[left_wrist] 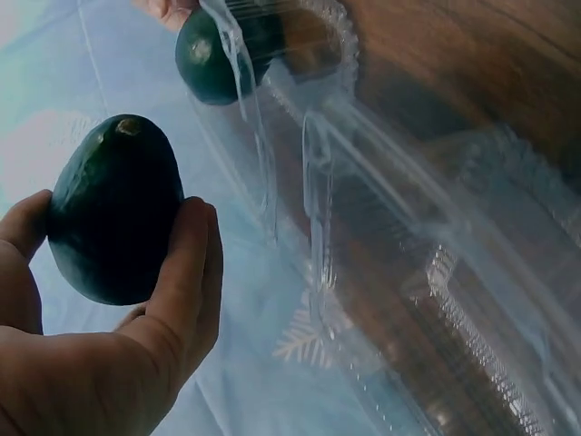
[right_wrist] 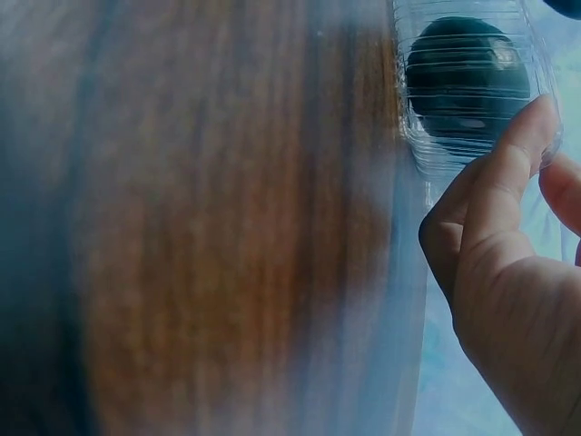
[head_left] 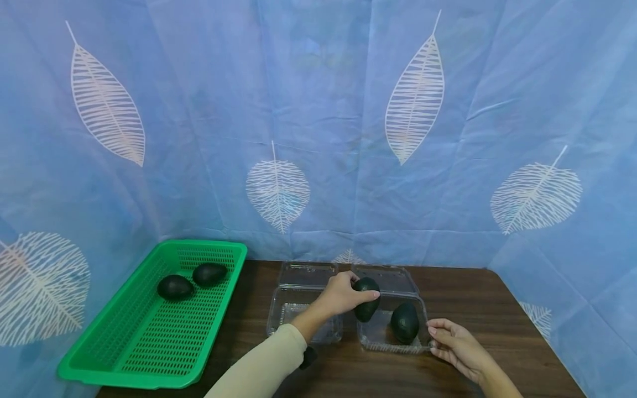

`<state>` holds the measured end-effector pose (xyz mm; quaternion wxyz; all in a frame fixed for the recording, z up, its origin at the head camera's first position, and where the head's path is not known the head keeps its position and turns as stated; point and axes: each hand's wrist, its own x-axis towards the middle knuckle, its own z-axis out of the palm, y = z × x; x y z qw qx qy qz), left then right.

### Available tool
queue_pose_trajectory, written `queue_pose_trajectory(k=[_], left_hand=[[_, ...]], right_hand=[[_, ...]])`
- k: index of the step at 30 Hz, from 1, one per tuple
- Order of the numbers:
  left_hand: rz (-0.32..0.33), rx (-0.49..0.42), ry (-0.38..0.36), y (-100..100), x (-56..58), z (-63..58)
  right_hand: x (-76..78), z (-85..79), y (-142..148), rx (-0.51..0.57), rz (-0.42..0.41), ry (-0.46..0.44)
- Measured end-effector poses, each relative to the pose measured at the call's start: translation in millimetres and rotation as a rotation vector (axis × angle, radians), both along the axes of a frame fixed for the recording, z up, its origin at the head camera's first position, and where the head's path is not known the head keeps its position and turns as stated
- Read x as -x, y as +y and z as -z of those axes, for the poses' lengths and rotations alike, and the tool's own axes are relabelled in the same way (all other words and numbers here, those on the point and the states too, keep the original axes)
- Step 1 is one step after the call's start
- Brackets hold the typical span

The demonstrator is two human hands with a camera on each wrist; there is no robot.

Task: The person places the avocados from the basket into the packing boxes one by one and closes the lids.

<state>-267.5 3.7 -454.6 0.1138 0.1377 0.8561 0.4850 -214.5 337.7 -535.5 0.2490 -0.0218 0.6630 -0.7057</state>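
Observation:
My left hand [head_left: 343, 296] grips a dark green avocado [head_left: 366, 307] between thumb and fingers, above the left side of the right-hand clear plastic container [head_left: 372, 338]. In the left wrist view this avocado [left_wrist: 118, 213] is held upright, its stem scar at the top. A second avocado [head_left: 405, 322] lies inside the same container, toward its right end. At the container's right edge, my right hand [head_left: 460, 349] pinches the rim between thumb and fingers; the right wrist view shows the fingertips [right_wrist: 536, 123] right at the plastic wall.
Another clear container [head_left: 325, 333] stands open to the left, partly behind my left arm. Both lids [head_left: 393, 278] lie folded back toward the leaf-patterned blue cloth [head_left: 338, 110]. A green basket [head_left: 194, 367] at the far left holds two avocados [head_left: 175, 288]. Brown wooden table [head_left: 468, 298] underneath.

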Motion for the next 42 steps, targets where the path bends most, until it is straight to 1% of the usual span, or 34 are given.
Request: queue_pose_trajectory(k=[6, 9, 14, 17, 22, 28, 33, 38, 42], left_hand=[[-0.005, 0.037, -0.010, 9.4, -1.3, 3.6], [-0.012, 0.071, -0.007, 14.3, -0.7, 5.7], [0.002, 0.112, -0.003, 22.9, -2.8, 6.2], [0.022, 0.135, -0.002, 27.4, -4.2, 5.8], [0.044, 0.144, -0.019, 33.9, -3.9, 10.0], [0.049, 0.168, -0.024, 38.7, -6.0, 13.1], [0.048, 0.216, -0.017, 44.8, -8.2, 14.6], [0.044, 0.201, -0.032, 53.0, -11.1, 19.5], [0.030, 0.208, -0.037, 57.6, -14.1, 24.1]], right_hand=[[-0.2, 0.6, 0.5, 0.006, -0.005, -0.003], [0.9, 1.7, 2.3, 0.019, -0.014, -0.004], [1.8, 2.2, 3.1, 0.010, -0.007, -0.003], [1.2, 0.8, 2.2, -0.001, -0.001, -0.005], [0.6, -1.1, 0.7, -0.015, 0.010, -0.014], [-0.2, -1.8, -1.4, -0.033, 0.007, 0.000], [-0.2, -1.9, -0.5, -0.016, 0.001, 0.000], [-0.4, -2.6, 0.0, -0.007, -0.007, 0.009], [-0.4, -1.9, 0.1, -0.004, -0.006, 0.008]])
